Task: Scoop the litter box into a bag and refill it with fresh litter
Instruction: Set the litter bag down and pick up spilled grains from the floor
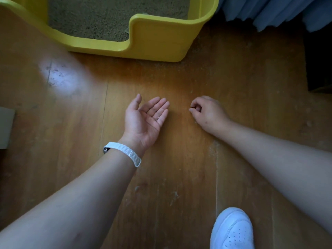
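Yellow litter box (154, 44) on wooden floor (179, 168), litter (107, 15) inside level; no scoop or bag in sight. Left hand (145, 119) palm up, fingers straight and together, carrying stray grains (155, 111). Right hand (206, 114) curled, thumb and forefinger tips meeting; any grain between, cannot tell. Likely refilled; spill pickup remaining.

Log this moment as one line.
left hand: palm up, few grains on it | right hand: fingertips pinched at floor | litter box: holds litter | stage: likely gathering spilled grains
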